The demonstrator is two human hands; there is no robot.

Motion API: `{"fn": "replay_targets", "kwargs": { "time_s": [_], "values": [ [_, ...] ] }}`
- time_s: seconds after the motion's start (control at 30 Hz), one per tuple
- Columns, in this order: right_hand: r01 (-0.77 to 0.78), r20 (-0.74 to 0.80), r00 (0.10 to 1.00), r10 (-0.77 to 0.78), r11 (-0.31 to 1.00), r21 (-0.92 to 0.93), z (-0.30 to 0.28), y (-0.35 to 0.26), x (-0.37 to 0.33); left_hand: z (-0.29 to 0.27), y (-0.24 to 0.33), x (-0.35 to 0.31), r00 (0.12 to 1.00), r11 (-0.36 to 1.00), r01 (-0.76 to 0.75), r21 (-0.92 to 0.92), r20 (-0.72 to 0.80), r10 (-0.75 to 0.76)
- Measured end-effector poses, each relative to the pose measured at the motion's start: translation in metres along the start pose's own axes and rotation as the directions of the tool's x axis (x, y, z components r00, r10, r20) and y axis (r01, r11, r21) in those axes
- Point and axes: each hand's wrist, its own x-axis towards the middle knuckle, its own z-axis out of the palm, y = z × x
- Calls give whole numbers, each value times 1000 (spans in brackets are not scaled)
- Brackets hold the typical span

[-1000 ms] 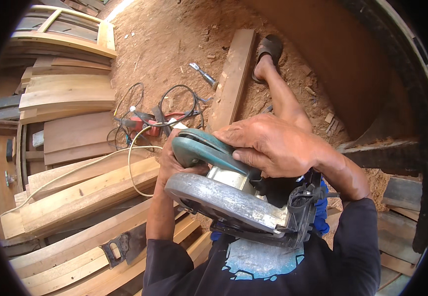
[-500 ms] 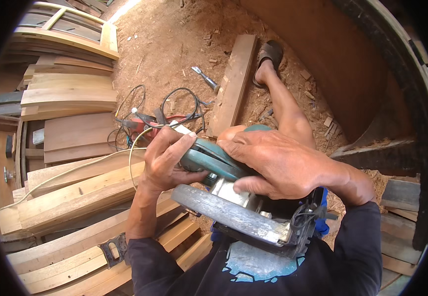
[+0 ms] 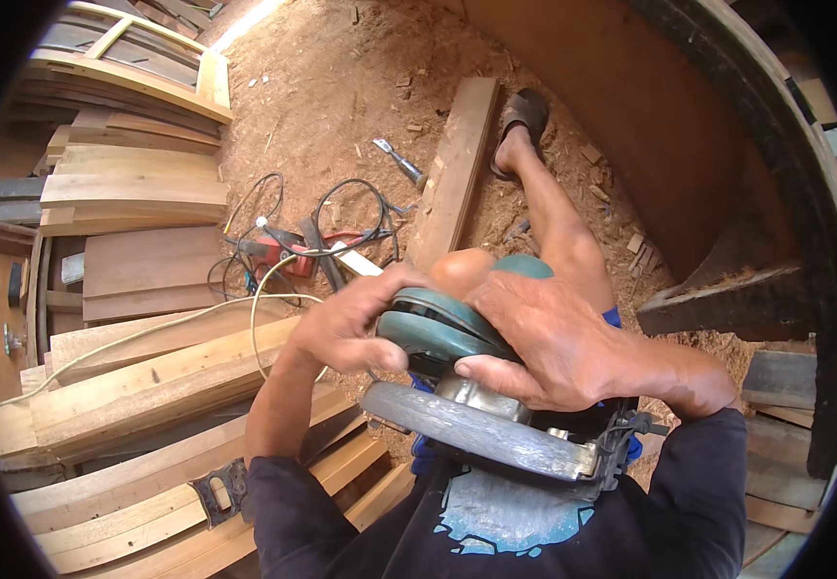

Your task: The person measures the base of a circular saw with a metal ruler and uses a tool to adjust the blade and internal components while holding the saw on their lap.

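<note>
Close to my chest I hold a teal circular saw (image 3: 438, 323) with a scuffed grey metal blade guard (image 3: 481, 432). My left hand (image 3: 356, 323) wraps round the rear end of its teal body, thumb along the near side. From the other side, my right hand (image 3: 563, 347) lies over the body, its thumb resting by the metal housing. Its other fingers are mostly hidden behind the tool. A pale yellow cord (image 3: 279, 299) loops out near my left hand and runs left over the timber.
Stacked planks (image 3: 148, 386) fill the left side. On the sawdust-covered ground lie a red power tool (image 3: 279, 253) with black cables, a chisel-like tool (image 3: 399, 162) and a long board (image 3: 454, 174) beside my sandalled foot (image 3: 525, 116). A large curved brown panel (image 3: 631, 125) rises at right.
The saw has turned and shifted slightly to the right. My left hand has moved right and down with it, and my right hand has shifted a little on the body.
</note>
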Motion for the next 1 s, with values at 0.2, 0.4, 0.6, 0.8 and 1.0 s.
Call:
{"fn": "replay_targets", "kwargs": {
  "time_s": [0.2, 0.4, 0.6, 0.8, 1.0],
  "values": [
    [-27, -123, 992, 37, 997, 77, -1, 7, -7, 25, -8, 11, 974, 966, -36, 256, -206, 91],
    [-88, -61, 994, 88, 996, 11, -5, 8, -19, 25, 5, 24, 956, 892, -209, 401, -109, 273],
    [-71, -89, 994, 63, 993, -98, -11, 16, -28, 37, 14, 37, 985, 975, -152, 160, -58, 163],
    [-217, -22, 975, 223, 964, 156, -23, 61, -72, 44, -51, 10, 983, 984, -19, -179, 176, 51],
    [-428, -3, 875, 485, 776, 463, -11, 113, -91, 61, -70, 17, 997, 995, -53, 89, 58, 48]
  ]
}}
